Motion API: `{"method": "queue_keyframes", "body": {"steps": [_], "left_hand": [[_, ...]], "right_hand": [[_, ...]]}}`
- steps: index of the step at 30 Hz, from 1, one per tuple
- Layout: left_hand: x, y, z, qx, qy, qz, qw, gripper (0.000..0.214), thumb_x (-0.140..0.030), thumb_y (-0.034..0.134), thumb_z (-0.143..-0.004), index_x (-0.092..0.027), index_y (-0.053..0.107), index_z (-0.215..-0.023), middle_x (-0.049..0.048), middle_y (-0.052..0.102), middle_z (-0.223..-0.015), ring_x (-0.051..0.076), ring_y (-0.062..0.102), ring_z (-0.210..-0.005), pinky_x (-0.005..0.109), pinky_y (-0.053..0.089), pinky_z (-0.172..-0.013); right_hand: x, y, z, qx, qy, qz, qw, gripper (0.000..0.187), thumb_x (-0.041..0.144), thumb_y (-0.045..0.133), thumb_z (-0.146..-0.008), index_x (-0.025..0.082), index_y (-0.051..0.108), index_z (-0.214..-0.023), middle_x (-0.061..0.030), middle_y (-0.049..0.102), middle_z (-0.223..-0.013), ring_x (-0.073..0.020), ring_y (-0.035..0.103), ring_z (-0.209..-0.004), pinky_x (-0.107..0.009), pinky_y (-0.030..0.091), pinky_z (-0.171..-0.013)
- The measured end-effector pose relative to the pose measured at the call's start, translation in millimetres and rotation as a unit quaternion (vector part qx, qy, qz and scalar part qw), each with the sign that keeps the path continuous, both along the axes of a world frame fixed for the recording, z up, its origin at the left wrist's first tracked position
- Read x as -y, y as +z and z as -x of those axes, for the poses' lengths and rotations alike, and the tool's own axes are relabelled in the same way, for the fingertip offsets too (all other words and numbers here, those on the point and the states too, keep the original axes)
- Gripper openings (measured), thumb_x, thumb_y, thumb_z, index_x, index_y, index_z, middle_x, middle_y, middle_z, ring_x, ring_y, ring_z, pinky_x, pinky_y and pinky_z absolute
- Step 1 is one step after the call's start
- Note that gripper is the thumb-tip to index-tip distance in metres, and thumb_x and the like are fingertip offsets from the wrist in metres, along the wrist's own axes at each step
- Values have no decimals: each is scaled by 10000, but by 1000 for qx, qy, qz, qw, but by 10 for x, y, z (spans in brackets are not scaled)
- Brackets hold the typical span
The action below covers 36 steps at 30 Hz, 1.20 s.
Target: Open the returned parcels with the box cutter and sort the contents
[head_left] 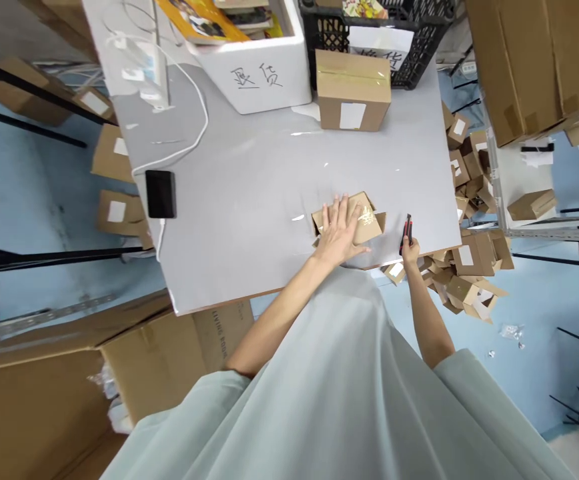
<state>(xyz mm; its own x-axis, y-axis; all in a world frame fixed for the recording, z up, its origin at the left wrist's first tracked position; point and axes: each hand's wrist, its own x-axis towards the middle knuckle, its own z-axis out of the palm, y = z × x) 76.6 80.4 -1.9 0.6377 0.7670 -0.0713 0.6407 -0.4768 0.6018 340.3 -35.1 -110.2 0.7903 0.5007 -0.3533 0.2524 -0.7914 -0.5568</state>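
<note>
A small cardboard box (368, 230) lies near the front edge of the grey table (239, 220), with its end flaps standing loose. My left hand (338, 232) rests on top of it, fingers spread and thumb out to the side. To the right of the box, my right hand (410, 249) grips a red and black box cutter (406, 231) by its lower end, over the table edge. The cutter points away from me and stands apart from the box. Whether its blade is out is too small to tell.
A taped carton (354, 87) stands at the back before a black crate (429, 47), beside a white foam box (269, 80). A phone (160, 194) with a cable and a power strip (152, 73) lie left. Opened cartons (474, 253) pile on the floor right.
</note>
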Motion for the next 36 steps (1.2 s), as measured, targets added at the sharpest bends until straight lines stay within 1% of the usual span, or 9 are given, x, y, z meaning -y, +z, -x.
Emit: {"method": "queue_keyframes", "body": {"steps": [4,7,10,14,18,23,29,33,36], "left_hand": [[126,-28,679,25,145,50,988,1394,-729,942,-747,-234,195,-1815,257,59,-1891,508,18,-1754,736,111,-1390],[256,-200,1100,63,248,161,953,1321,-762,871,-811,-238,188,-1814,280,206,-1860,469,261,-1724,653,320,-1365],[370,-399,1200,112,267,266,919,1227,-766,820,-854,-239,241,-1799,301,310,-1818,457,523,-1584,614,517,-1236],[441,-533,1002,201,251,318,892,1052,-722,774,-916,-250,343,-1751,275,427,-1768,383,667,-1443,533,619,-1129],[441,-558,846,269,235,327,875,961,-654,792,-918,-251,410,-1703,221,489,-1734,346,688,-1401,531,613,-1146],[422,-574,896,309,235,340,857,870,-626,807,-913,-225,508,-1625,202,527,-1713,352,696,-1396,545,583,-1185],[420,-610,1329,329,344,297,828,668,-653,762,-945,-213,673,-1440,159,699,-1550,335,692,-1398,514,561,-1210],[453,-772,1786,318,426,275,801,605,-678,750,-958,-223,713,-1354,130,758,-1456,324,693,-1389,492,543,-1228],[453,-971,2078,296,478,272,781,610,-694,718,-980,-212,704,-1355,148,739,-1480,331,671,-1416,504,514,-1256]], "right_hand": [[46,-263,-27,-3,-2,31,1000,380,377,505,-963,75,728,-1024,-157,753,-873,-261,643,-833,-340,523,-775],[61,-256,-64,6,6,40,999,404,313,526,-928,20,754,-1089,-273,783,-1072,-303,690,-992,-390,544,-919],[-50,-147,-75,26,21,19,999,509,289,513,-955,-20,720,-1303,-348,709,-1395,-308,664,-1270,-404,509,-1101],[-328,142,54,-73,110,-104,986,651,434,427,-1076,29,595,-1558,-303,596,-1626,-255,607,-1472,-389,513,-1183],[-574,487,314,-252,190,-188,930,834,748,407,-1084,217,455,-1724,-175,512,-1755,-276,523,-1606,-485,500,-1258],[-683,811,674,-265,257,-223,902,906,877,514,-1010,216,628,-1620,-119,558,-1729,-302,478,-1647,-487,336,-1394],[-477,979,1328,-227,314,-206,899,966,914,500,-996,239,560,-1684,-113,514,-1762,-305,437,-1672,-503,298,-1418],[-316,1002,1822,-239,415,-215,851,820,822,492,-1066,311,529,-1706,-63,440,-1812,-267,368,-1711,-465,300,-1420],[-343,853,1983,-226,467,-220,826,746,762,541,-1077,327,555,-1683,-56,448,-1807,-261,382,-1703,-463,323,-1410]]}}
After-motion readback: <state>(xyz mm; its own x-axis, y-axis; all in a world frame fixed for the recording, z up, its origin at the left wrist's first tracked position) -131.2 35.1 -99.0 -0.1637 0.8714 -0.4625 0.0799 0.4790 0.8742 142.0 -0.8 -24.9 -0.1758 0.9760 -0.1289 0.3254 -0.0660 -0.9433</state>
